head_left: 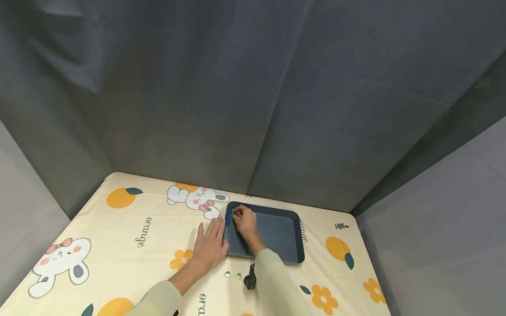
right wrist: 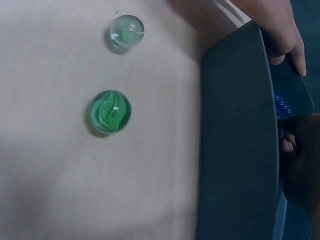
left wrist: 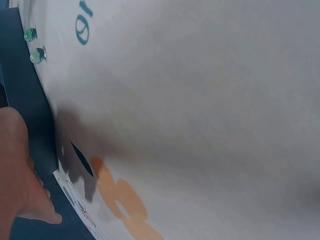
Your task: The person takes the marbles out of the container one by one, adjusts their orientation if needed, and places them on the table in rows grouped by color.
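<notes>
A dark grey rectangular tray point(head_left: 278, 232) lies on the table. Along its left inner wall sits a short row of blue marbles point(head_left: 227, 220), also visible in the right wrist view as blue marbles point(right wrist: 282, 105). My right hand point(head_left: 246, 224) reaches into the tray, thumb and fingertips pinching at a green marble point(head_left: 233, 211) beside the far end of that row; in the right wrist view its fingertips are mostly in shadow. With fingers extended, my left hand point(head_left: 211, 245) rests against the tray's left rim.
Two loose glass marbles lie on the cloth before the tray: a pale clear marble point(right wrist: 127, 31) and a green-swirled marble point(right wrist: 110, 111). A small black device point(head_left: 250, 280) is by the right sleeve. The printed tablecloth point(head_left: 130, 259) extends to a grey curtain point(head_left: 178, 109) behind.
</notes>
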Motion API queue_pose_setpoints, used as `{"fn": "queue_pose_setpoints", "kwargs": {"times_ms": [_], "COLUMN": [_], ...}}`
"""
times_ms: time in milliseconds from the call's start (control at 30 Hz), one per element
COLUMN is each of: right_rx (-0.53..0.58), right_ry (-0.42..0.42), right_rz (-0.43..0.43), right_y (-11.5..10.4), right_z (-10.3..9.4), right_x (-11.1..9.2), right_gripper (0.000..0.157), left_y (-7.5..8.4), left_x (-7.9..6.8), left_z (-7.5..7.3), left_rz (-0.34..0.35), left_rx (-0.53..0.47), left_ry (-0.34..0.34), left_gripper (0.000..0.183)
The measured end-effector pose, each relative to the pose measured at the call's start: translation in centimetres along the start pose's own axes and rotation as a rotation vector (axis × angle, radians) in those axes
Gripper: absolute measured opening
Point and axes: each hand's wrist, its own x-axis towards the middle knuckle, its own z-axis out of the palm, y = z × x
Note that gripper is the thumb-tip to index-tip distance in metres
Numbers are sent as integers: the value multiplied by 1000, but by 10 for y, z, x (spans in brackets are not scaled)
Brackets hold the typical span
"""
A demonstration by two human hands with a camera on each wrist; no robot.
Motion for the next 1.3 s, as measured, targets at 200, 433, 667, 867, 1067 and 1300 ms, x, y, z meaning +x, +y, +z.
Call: {"fn": "queue_pose_setpoints", "kwargs": {"times_ms": [200, 433, 667, 867, 1067, 1300], "right_rx": [-16, 46, 102, 194, 308, 358], "right_ry": [3, 3, -38, -75, -83, -125], "right_rz": [22, 51, 86, 91, 86, 21], "right_y": [4, 6, 7, 4, 0, 1], "right_z": [-2, -8, -21, -39, -60, -83], "right_x": [0, -4, -18, -35, -49, -74], "right_gripper": [11, 9, 9, 11, 14, 11], "left_y": [4, 5, 5, 4, 2, 1], "left_x": [0, 0, -1, -2, -1, -1], "left_z": [-1, 1, 3, 1, -1, -5], "left_rz": [11, 5, 4, 6, 2, 6], "left_rx": [-1, 0, 5, -1, -8, 5], "left_ry": [7, 2, -7, -4, 8, 1], "left_gripper": [65, 64, 64, 64, 65, 65]}}
